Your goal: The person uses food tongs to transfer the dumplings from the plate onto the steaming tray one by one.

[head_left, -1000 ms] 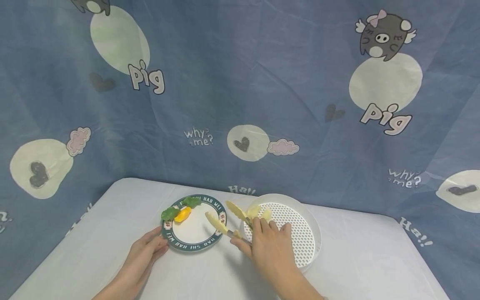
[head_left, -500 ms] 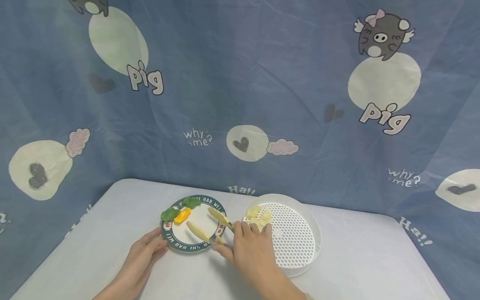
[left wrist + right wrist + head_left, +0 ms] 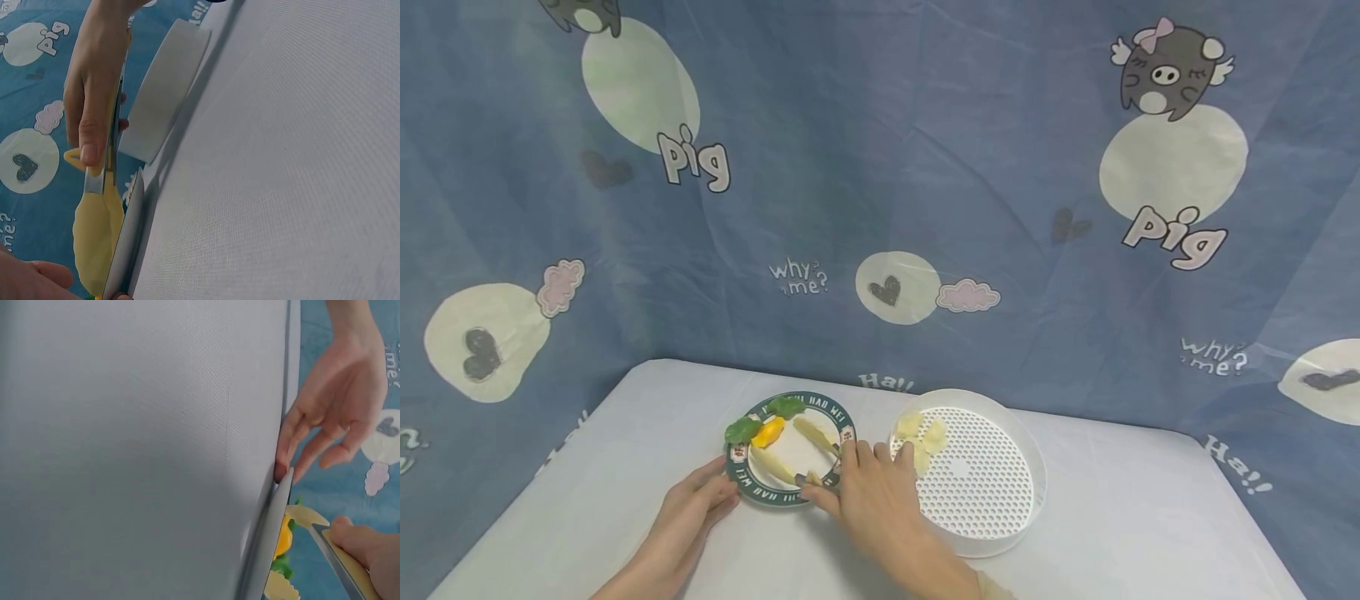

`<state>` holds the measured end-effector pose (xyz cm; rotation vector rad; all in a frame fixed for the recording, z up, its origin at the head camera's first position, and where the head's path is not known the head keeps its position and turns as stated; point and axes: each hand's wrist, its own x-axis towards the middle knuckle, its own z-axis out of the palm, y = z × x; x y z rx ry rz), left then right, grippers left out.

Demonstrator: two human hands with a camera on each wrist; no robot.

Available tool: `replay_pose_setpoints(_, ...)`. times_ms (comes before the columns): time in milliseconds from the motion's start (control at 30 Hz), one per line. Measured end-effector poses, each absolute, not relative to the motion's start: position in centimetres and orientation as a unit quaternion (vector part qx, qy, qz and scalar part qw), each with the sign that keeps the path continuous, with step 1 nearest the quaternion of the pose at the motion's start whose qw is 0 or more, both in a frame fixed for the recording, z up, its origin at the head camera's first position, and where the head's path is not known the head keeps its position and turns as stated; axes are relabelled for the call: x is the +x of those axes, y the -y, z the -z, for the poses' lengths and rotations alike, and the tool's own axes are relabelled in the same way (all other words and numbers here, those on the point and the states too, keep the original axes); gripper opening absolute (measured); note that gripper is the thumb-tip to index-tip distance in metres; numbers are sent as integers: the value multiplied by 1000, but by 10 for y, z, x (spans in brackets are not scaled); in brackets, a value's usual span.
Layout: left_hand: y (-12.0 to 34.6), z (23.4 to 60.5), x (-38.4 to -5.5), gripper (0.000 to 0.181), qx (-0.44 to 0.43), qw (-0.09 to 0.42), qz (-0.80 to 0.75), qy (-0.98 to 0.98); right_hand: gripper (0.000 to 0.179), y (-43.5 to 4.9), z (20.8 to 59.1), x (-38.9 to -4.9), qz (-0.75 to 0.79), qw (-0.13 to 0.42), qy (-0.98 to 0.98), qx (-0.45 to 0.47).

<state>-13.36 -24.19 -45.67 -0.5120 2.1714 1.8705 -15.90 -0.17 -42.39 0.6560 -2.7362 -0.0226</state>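
My left hand [image 3: 688, 512] pinches the near left rim of a white plate [image 3: 765, 493] with a green lettered border. My right hand [image 3: 883, 504] grips yellow-tipped tongs [image 3: 97, 244], whose two tips stand spread low over the plate with nothing between them. One tip lies close to a yellow-orange piece [image 3: 767, 432] on the plate. Beside that piece are two green leafy bits, one leafy bit [image 3: 742, 430] at the left rim and another leafy bit [image 3: 787, 407] at the back. The right hand covers the rear part of the tongs in the head view.
A white round tray [image 3: 981, 467] with a perforated base stands right of the plate. Several pale yellow slices [image 3: 936, 435] lie along its left side. The white tabletop [image 3: 1120, 500] ends at a blue printed curtain [image 3: 1030, 333] behind.
My right hand has carried the spread tongs leftward and down, from beside the tray to over the plate. The left hand has stayed at the plate's rim.
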Motion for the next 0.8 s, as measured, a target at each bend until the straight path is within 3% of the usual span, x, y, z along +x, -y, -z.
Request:
replay_pose_setpoints(100, 242, 458, -134, 78, -174, 114, -638, -741, 87, 7, 427, -161, 6, 172, 958, 228)
replay_pose_setpoints(367, 242, 458, -132, 77, -167, 110, -637, -745, 72, 16, 429, -166, 6, 197, 952, 232)
replay_pose_setpoints(800, 240, 456, -131, 77, -163, 107, -630, -751, 68, 22, 436, -169, 45, 228, 944, 235)
